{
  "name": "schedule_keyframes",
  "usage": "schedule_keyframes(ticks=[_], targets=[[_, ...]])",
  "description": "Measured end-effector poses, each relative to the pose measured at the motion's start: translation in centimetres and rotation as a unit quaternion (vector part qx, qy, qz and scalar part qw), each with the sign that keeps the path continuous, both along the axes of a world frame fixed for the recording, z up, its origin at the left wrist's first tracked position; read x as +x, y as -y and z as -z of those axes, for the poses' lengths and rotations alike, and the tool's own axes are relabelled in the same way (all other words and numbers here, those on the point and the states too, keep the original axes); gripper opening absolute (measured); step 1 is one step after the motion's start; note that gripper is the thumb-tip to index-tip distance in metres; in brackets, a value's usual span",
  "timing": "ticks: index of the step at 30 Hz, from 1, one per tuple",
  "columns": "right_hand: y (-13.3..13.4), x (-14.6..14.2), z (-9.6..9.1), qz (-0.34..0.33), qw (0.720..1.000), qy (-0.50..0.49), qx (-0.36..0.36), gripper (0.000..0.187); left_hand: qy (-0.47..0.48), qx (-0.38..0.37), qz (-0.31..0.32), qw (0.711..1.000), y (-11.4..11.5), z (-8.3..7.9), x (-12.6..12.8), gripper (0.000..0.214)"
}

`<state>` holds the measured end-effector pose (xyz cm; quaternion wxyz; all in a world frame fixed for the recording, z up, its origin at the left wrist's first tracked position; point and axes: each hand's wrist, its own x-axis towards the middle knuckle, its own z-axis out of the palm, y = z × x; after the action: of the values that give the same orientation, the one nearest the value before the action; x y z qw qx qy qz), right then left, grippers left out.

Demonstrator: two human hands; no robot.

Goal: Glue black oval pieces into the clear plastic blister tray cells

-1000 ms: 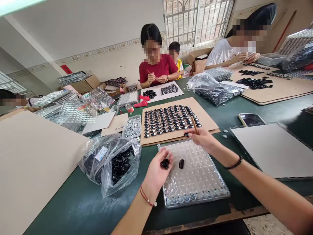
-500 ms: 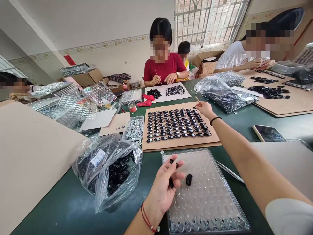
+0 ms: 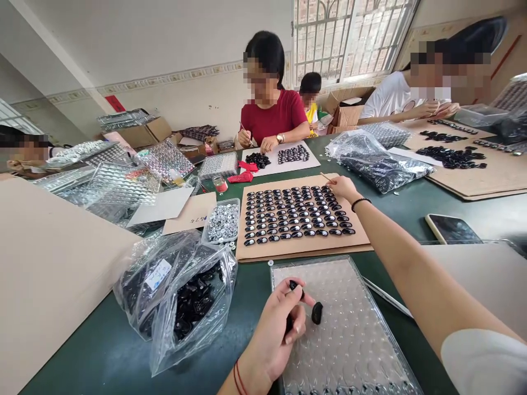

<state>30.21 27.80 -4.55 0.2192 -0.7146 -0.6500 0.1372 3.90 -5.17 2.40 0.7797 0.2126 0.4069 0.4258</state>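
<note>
One left hand [image 3: 274,329]: half curled above the clear tray [image 3: 349,329], a black piece [image 3: 296,288] between thumb and forefinger, another tucked in the fingers.
Right hand [image 3: 345,187]: fingers drawn together around a thin stick [image 3: 327,178] at the far right corner of the rows; whether they also grip a piece, I cannot tell.
Rows of black pieces [image 3: 303,220]: on the cardboard [image 3: 288,248]; a light touch and straight lift would suit, since neighbours sit close (the slanted stick could nudge one).
Cardboard edges: the right forearm crosses the right side, so keep it raised.
Green tabletop [image 3: 102,351]: a narrow strip separates cardboard from tray; the plastic bag [image 3: 164,307] lies left.
</note>
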Motion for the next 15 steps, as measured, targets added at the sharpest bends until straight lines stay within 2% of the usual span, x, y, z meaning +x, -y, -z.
schedule_keyframes(ticks=[6,10,15], targets=[[1.5,-0.8,-0.5,-0.007,0.999,0.037,0.014,0.025,-0.022,0.017,-0.003,1.0,0.1,0.2,0.0,0.011],[2.6,-0.8,-0.4,-0.013,0.998,0.061,0.029,0.025,-0.018,0.016,0.01,1.0,0.5,0.1,0.1,0.012],[3.2,-0.9,-0.3,-0.014,0.995,0.086,0.045,0.026,0.003,0.016,-0.005,1.0,0.6,0.2,0.2,0.011]])
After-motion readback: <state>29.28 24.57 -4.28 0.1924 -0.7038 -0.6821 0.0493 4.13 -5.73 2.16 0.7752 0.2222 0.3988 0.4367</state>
